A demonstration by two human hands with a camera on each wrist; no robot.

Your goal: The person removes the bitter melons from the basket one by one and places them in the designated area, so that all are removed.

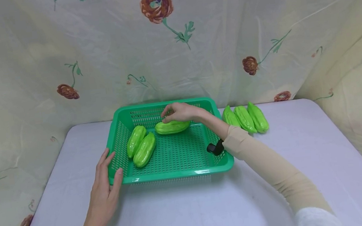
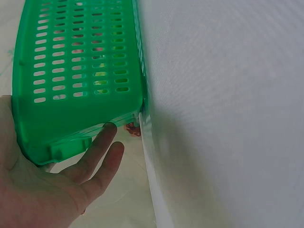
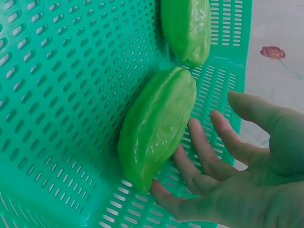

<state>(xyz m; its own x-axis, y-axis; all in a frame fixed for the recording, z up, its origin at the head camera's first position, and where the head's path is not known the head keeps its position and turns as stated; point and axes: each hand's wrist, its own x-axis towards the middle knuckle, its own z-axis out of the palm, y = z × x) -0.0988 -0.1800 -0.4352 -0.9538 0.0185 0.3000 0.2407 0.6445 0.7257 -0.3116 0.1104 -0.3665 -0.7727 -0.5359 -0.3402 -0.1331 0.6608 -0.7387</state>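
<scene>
A green plastic basket (image 1: 174,174) holds several glossy, ridged green gourds. Two of these, one gourd (image 1: 136,142) and a second gourd (image 1: 144,150), lie side by side at the left. Along the back wall lies another gourd (image 1: 170,127), seen closely as a gourd (image 3: 159,126) in the right wrist view. My right hand (image 1: 179,112) is just behind and above it, fingers spread, the fingertips touching or almost touching its side. At the basket's front left corner my left hand (image 1: 103,191) rests against the rim, its fingers (image 2: 97,156) extended along the outside.
Three more gourds (image 1: 245,118) lie on the white-covered table (image 1: 273,191) right of the basket, partly behind my right forearm. A black device (image 1: 216,147) sits at my right wrist. Flower-patterned curtain (image 1: 110,61) stands behind the table.
</scene>
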